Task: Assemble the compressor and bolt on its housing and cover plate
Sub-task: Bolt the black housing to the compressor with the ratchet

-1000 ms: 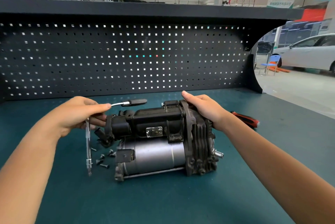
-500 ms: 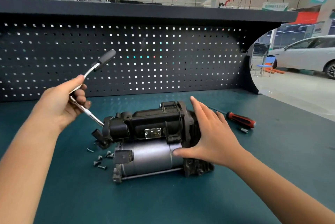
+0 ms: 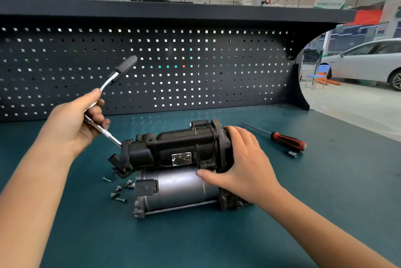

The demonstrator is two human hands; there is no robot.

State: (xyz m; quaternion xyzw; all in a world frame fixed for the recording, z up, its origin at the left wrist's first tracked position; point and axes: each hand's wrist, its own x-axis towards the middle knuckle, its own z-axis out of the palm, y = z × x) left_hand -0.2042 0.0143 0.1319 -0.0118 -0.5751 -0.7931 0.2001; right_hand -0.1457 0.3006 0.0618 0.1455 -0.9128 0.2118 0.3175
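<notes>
The compressor (image 3: 173,172) lies on its side on the green bench top (image 3: 217,241): a black upper housing over a grey motor cylinder. My right hand (image 3: 243,163) grips its right end, thumb on the front and fingers over the finned end cover. My left hand (image 3: 71,122) holds a ratchet wrench (image 3: 115,77) near its head, the black handle pointing up and to the right. The wrench's extension bar (image 3: 108,135) runs down to the housing's left end. Several loose bolts (image 3: 120,189) lie on the bench by the compressor's left end.
A red-handled screwdriver (image 3: 286,140) and a small socket (image 3: 292,154) lie on the bench to the right of the compressor. A black pegboard (image 3: 173,72) closes off the back of the bench. Beyond the right edge is a workshop floor with a white car (image 3: 368,61).
My left hand has swung the wrench from hanging down beside the compressor up to its left end. My right hand has moved from the top of the end cover round to its front.
</notes>
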